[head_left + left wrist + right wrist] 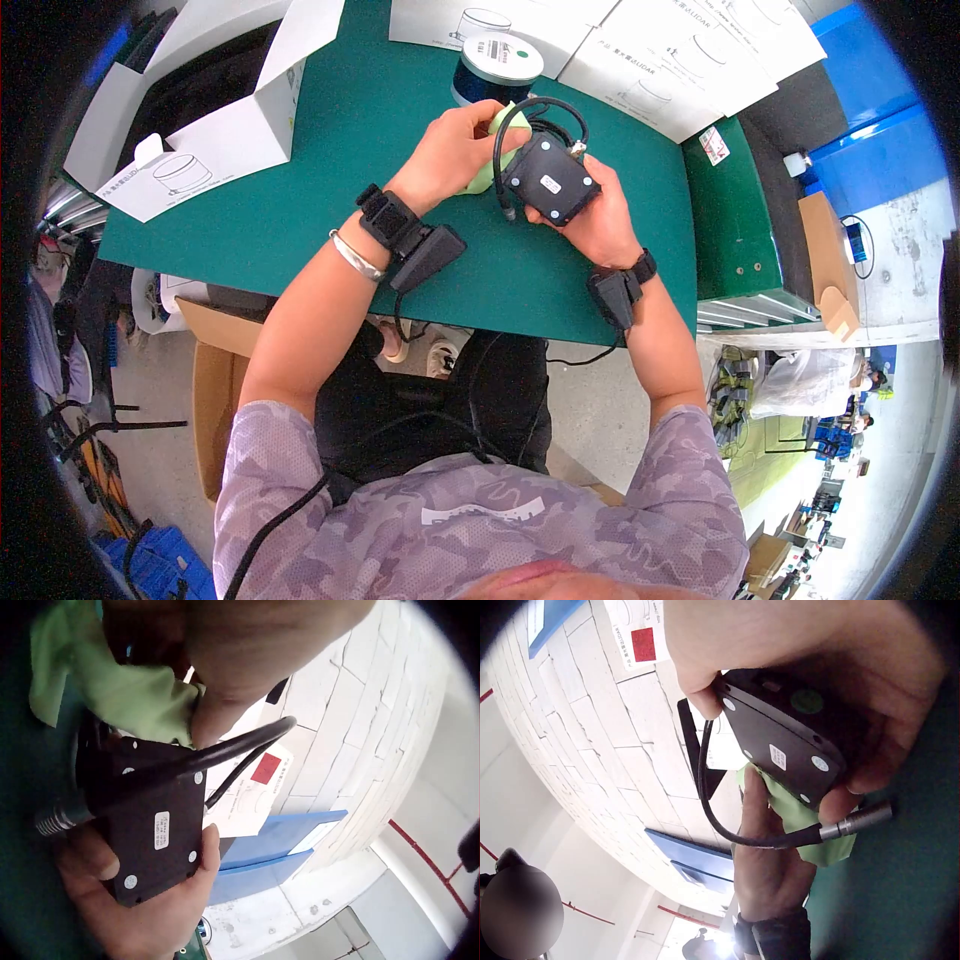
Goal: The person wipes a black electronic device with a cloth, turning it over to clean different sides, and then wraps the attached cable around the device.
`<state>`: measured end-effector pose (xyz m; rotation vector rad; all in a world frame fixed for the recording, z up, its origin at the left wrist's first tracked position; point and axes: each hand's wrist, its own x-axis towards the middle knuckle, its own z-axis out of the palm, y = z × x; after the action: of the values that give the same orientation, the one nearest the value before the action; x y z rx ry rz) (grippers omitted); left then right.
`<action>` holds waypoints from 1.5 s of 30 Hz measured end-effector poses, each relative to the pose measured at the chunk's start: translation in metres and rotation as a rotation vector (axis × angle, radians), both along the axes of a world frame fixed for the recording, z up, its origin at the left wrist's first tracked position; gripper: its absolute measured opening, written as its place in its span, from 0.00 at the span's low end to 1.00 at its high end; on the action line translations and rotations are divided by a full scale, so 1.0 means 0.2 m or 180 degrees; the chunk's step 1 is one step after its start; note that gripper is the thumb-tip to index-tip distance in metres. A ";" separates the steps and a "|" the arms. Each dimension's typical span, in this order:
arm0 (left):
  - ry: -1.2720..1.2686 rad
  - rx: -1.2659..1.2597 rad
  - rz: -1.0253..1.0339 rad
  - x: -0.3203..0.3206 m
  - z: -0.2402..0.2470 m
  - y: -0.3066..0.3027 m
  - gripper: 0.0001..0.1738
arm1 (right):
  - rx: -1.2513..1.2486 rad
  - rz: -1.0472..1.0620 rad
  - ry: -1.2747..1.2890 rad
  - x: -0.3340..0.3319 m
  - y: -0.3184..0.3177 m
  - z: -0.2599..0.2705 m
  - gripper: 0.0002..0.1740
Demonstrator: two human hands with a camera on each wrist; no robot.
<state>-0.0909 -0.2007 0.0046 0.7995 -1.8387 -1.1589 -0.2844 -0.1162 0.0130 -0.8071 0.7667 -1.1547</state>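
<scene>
Black box (548,178) with looped cable (503,140) sits above the green counter (330,180), right hand (600,225) gripping it from beneath, left hand (455,150) pinching green cloth (482,178) against its side.

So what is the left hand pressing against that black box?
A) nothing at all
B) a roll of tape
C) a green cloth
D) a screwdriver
C: the left hand grips a green cloth against the black box, which the right hand holds.
</scene>
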 end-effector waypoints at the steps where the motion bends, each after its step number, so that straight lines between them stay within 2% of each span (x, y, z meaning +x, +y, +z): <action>1: -0.0025 0.0036 -0.0055 0.00 0.00 0.00 0.20 | 0.0001 0.0000 -0.0003 -0.01 0.00 -0.01 0.29; 3: -0.0052 0.0075 -0.0112 0.00 0.01 0.01 0.21 | -0.0104 0.0259 0.0104 -0.03 -0.01 -0.01 0.28; 5: 0.0172 0.0201 -0.0064 -0.01 0.01 0.01 0.18 | -0.0053 0.0174 0.0079 -0.02 -0.01 0.00 0.28; 10: 0.0087 0.0173 -0.0013 0.00 0.00 0.00 0.18 | -0.0085 0.0182 0.0068 -0.01 0.00 0.00 0.28; 12: 0.0078 0.0231 -0.0001 0.00 0.01 0.00 0.19 | 0.0010 -0.0018 0.0068 0.02 0.01 0.02 0.29; 18: 0.0185 0.0576 -0.0236 0.00 0.03 0.03 0.18 | 0.0011 0.0001 0.0079 0.01 0.01 0.01 0.29; 26: 0.0013 0.0224 -0.0033 0.01 0.03 0.02 0.18 | -0.0026 0.0018 0.0167 0.01 0.01 0.01 0.29; 36: 0.0049 0.0308 -0.0050 0.00 0.02 0.02 0.19 | -0.0050 0.0080 0.0082 0.00 0.01 0.01 0.29; 45: 0.0030 -0.0142 0.0066 -0.01 0.00 0.02 0.19 | -0.0091 0.0089 0.0212 0.01 0.01 0.01 0.29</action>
<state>-0.0931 -0.1974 0.0039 0.7847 -1.8381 -1.1031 -0.2827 -0.1138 0.0147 -0.8812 0.7932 -1.1204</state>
